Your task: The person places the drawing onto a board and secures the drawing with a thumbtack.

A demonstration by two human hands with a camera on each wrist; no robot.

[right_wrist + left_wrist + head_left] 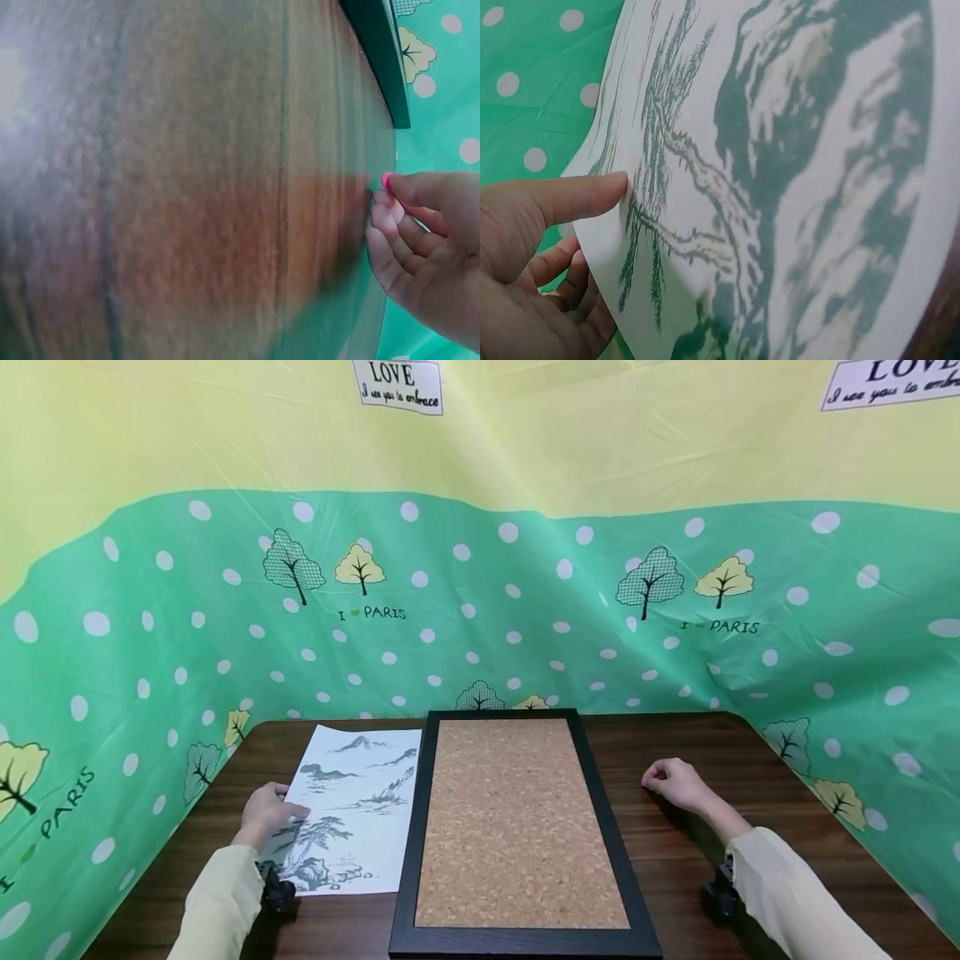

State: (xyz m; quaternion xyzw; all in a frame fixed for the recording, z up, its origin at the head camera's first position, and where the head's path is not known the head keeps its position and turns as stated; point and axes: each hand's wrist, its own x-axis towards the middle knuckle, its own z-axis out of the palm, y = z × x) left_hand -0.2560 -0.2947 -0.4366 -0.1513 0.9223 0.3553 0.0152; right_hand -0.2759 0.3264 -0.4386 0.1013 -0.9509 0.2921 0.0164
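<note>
On the left of the table lies or is held a white sheet of paper (360, 810) printed with an ink landscape of mountains and a pine. My left hand (267, 814) pinches its left edge, thumb on the printed face and fingers behind; in the left wrist view the paper (697, 150) bends up by the hand (547, 247). Right of the board, my right hand (678, 785) is over the table, and its fingertips pinch a small pink push pin (386, 180), mostly hidden. Between the hands lies a cork board (517, 827) with a black frame.
The dark wooden table (675, 893) holds the board and sheet. Behind and beside it hangs a green and yellow cloth (510, 610) with dots and trees. A black wrist camera (277, 889) sits on the left wrist, another (722, 893) on the right.
</note>
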